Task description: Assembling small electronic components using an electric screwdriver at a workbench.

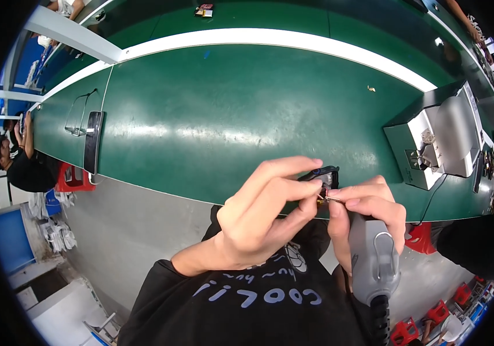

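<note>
My left hand is closed on a small black housing, pinching it at its left side just beyond the table's near edge. Some small pinkish-red parts show at the housing's lower end, too small to name. My right hand wraps around a grey electric screwdriver that has a wire hanging hook and a coiled black cable. The screwdriver's thin metal bit points left between my right fingers and reaches the lower end of the housing. My fingers hide whether the bit touches a screw.
A box-shaped screw feeder stands on the green table at the right, a cable running from it. A phone and eyeglasses lie at the left. A white ledge bounds the far side. Other people sit at both ends.
</note>
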Demonstrator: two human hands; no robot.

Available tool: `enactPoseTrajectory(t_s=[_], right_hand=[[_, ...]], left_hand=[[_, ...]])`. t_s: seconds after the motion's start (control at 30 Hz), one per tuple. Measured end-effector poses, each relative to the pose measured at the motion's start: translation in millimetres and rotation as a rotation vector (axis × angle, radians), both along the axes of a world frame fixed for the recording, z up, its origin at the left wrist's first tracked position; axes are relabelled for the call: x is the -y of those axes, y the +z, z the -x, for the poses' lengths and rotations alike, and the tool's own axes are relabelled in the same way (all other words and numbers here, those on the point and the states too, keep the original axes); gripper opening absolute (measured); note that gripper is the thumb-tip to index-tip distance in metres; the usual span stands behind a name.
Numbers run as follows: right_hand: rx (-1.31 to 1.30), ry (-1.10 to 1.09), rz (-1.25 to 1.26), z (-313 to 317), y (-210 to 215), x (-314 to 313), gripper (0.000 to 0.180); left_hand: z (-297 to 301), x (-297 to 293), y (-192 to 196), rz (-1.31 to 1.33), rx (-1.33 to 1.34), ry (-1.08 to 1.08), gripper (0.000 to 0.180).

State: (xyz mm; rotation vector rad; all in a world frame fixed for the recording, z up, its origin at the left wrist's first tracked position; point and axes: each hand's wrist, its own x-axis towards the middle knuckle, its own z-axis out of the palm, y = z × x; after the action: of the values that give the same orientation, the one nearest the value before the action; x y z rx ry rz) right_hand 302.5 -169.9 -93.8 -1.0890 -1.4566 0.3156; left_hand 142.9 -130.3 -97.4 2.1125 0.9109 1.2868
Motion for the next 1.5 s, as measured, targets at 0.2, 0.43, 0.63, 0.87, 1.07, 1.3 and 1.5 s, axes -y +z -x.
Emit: enactPoseTrajectory(t_s=[0.2,0.43,0.63,0.87,1.07,1.3,1.5], right_hand=[[-0.063,-0.07,0.07,2.6,1.6,-2.4,0.027],[-0.074,-0.152,0.227,4.8,6.0,-1.3,0.028],[-0.163,-0.222,0.265,14.6,9.0,-0.2,0.027],[-0.162,-0.184,0.218,13.7,2.0,-1.7,0.029],[-0.203,-0.176,0.441,15.1,7.1,-3.1,0.024],[0.051,-0.187,0.525,0.7,4.9,-16.8,0.018],[0.102,-0.165,0.53,-9.8,17.4,-30.3,0.027]], left_hand=[[-2.6,-2.8,6.9,0.26,0.105,-0.01,0.04],[-11.3,-6.1,2.6,0.334,0.184,0.022,0.04],[-15.8,-8.0,-1.2,0.152,0.153,0.072,0.037],[-12.7,-9.7,-3.0,0.15,0.114,0.058,0.037],[-10.3,-15.7,-10.7,0.254,0.148,0.05,0.033],[4.1,-33.0,-32.6,0.29,-0.09,0.115,0.027],[29.7,-49.9,-43.7,0.126,-0.32,0.129,0.018]])
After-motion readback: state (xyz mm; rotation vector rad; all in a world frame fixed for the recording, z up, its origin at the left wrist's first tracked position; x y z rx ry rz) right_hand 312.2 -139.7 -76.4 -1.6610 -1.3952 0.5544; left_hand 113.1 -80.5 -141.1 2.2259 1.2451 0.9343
